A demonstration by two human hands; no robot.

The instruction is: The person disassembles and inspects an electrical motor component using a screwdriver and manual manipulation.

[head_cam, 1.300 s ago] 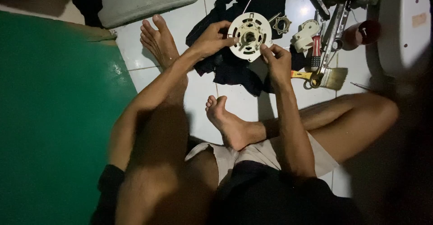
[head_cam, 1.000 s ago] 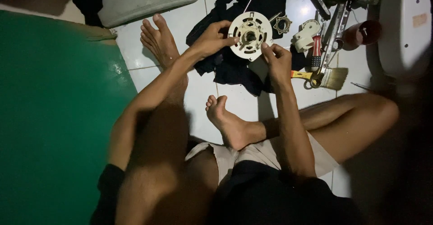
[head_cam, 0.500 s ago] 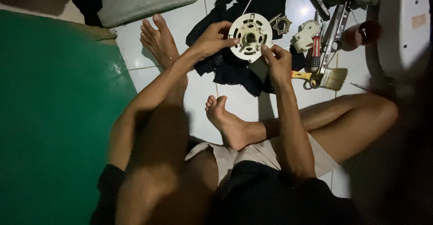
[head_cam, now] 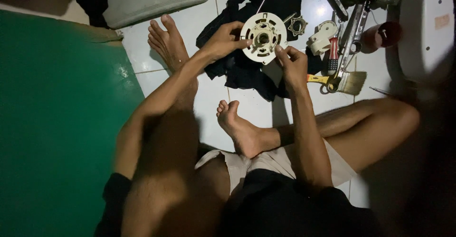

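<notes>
Left hand (head_cam: 222, 41) and right hand (head_cam: 290, 63) both grip white slotted disc (head_cam: 263, 37) over black cloth (head_cam: 247, 71); paintbrush (head_cam: 339, 81), screwdriver (head_cam: 333, 54) just right.

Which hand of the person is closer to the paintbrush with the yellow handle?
Right. The right hand is just beside the paintbrush, gripping the round white disc. The left hand holds the disc's far side.

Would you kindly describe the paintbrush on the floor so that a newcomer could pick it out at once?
Start at the black cloth spread on the white tiled floor, then look just right of the person's right hand. There the paintbrush lies flat among metal tools. Its yellow handle and fan of pale bristles set it apart from the red-handled tool above it.
</notes>
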